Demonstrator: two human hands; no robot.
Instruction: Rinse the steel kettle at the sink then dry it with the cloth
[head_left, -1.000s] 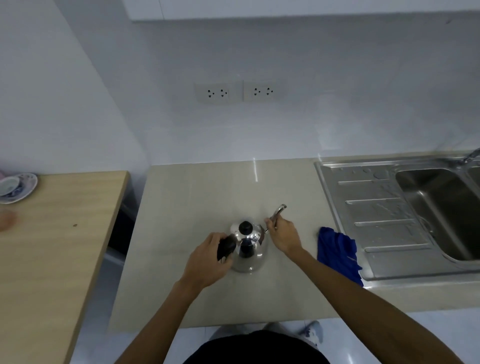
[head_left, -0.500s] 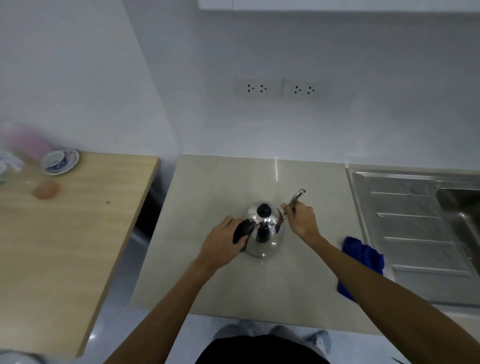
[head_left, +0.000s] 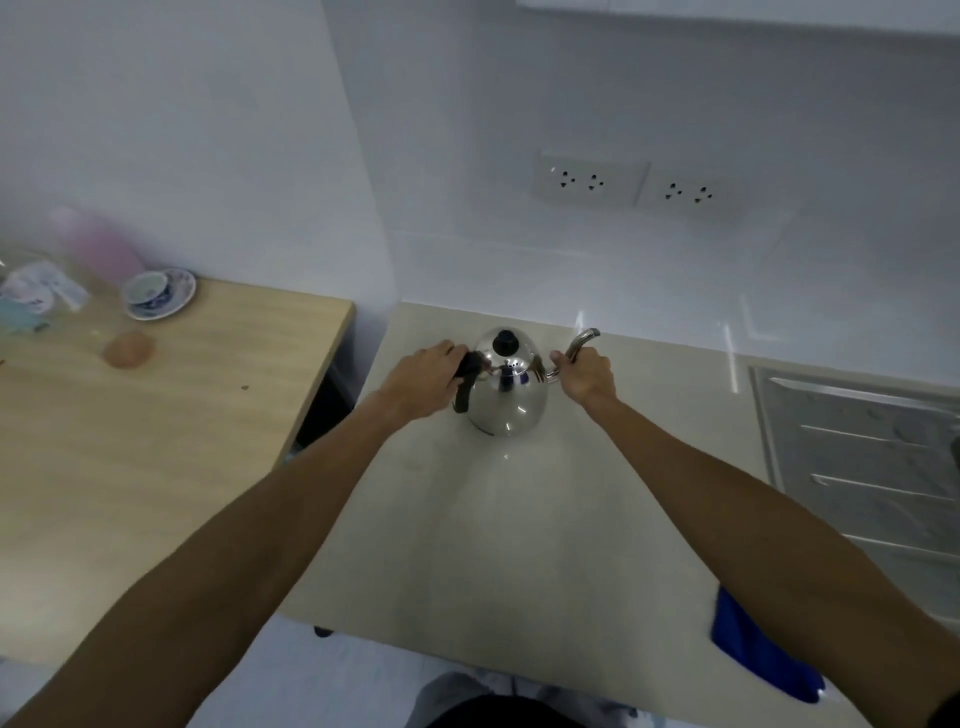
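Two hands grasp the steel kettle (head_left: 506, 387), which stands upright on the surface left of the sink's drainboard (head_left: 857, 457). The left hand (head_left: 423, 382) is clenched on its black handle and the right hand (head_left: 584, 376) on its thin spout. Polished steel looks rigid and slippery; the handle seems the safer hold. The blue cloth (head_left: 761, 654) lies near the kettle, by the drainboard.

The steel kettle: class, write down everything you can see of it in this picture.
The steel kettle is a polished, egg-shaped pot that mirrors the room. Its lid carries a black knob, a black handle sits on its left side, and a thin curved spout rises on its right. It stands upright on the beige counter, near the back wall. The left hand grips the handle; the right hand is closed round the spout.
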